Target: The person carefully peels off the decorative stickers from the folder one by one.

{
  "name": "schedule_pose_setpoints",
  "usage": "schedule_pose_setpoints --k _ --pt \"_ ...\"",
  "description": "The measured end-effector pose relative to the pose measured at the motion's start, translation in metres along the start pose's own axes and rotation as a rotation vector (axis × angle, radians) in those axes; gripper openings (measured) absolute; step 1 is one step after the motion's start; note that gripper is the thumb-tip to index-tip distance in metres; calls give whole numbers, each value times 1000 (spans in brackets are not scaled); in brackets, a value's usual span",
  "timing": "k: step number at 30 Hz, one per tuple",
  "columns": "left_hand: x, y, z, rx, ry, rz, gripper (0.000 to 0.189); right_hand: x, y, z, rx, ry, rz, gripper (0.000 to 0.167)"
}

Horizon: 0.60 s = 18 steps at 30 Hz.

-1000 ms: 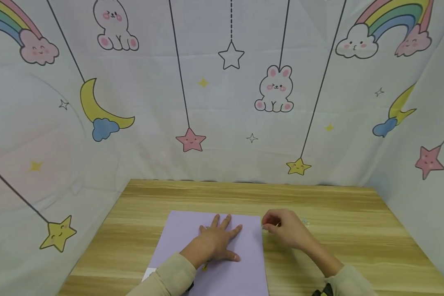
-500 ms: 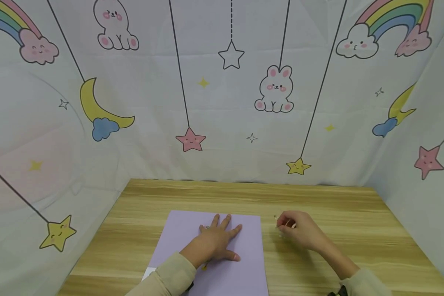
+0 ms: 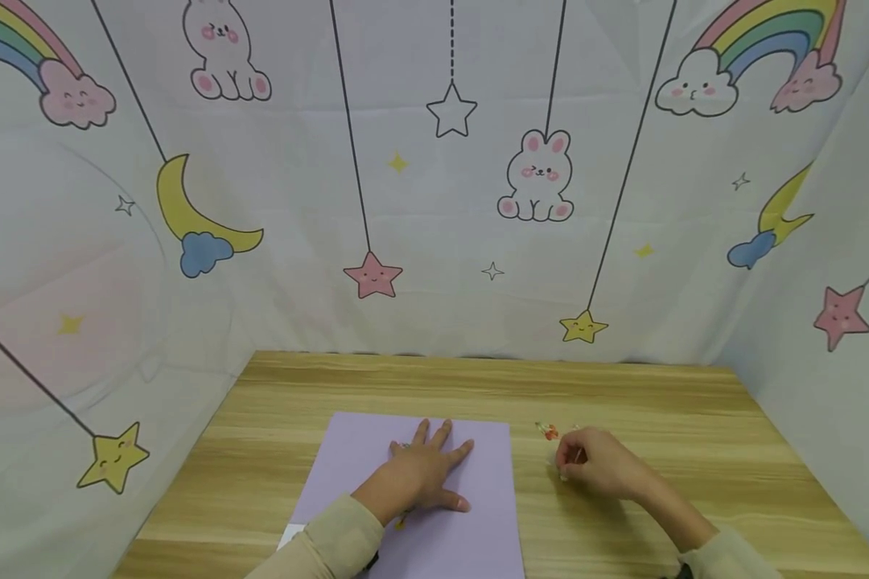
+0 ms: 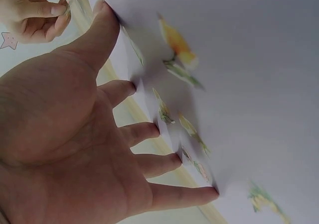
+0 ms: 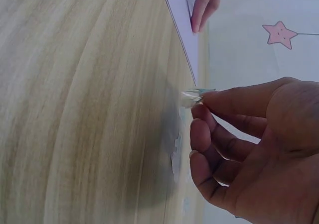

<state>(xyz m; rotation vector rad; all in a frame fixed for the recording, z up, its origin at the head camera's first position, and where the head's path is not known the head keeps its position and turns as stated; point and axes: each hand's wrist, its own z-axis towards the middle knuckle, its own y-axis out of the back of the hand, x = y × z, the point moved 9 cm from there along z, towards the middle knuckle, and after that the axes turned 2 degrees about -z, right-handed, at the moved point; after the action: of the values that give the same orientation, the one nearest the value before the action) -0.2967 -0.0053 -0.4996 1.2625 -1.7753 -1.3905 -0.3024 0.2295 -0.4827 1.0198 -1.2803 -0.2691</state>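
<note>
My left hand rests with spread, straight fingers on a sheet of lilac paper. Below its palm, the left wrist view shows several flower stickers on the paper, among them a yellow-orange flower with green leaves. To the right of the sheet, my right hand pinches a small clear sticker with thin greenish lines between thumb and forefinger. It is held just above the wooden table. A sticker with a red flower lies by the right fingertips.
Beyond the right hand, the right wrist view shows another pale, ragged-edged piece near the tabletop. A white corner shows at the sheet's left edge. A white cloth printed with stars and rabbits surrounds the table.
My right hand has moved right, away from the sheet's edge, and slightly toward me. The red flower sticker has come into sight beside it. My left hand stays in place.
</note>
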Motion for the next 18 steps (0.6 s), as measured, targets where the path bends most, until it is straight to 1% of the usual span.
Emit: schedule_pose_setpoints --k 4,6,9,13,18 --pt "1 -1 0 3 2 -6 95 0 -7 -3 69 1 41 12" --pt "1 -1 0 0 3 -3 95 0 -10 -4 84 0 47 13" --pt "2 -2 0 -4 4 -4 95 -1 -12 -5 66 -2 12 15" --pt "2 -1 0 -1 7 -12 96 0 -14 -5 25 15 -73 18" --pt "1 -1 0 -2 7 -5 96 0 -16 -5 -10 21 -151 20"
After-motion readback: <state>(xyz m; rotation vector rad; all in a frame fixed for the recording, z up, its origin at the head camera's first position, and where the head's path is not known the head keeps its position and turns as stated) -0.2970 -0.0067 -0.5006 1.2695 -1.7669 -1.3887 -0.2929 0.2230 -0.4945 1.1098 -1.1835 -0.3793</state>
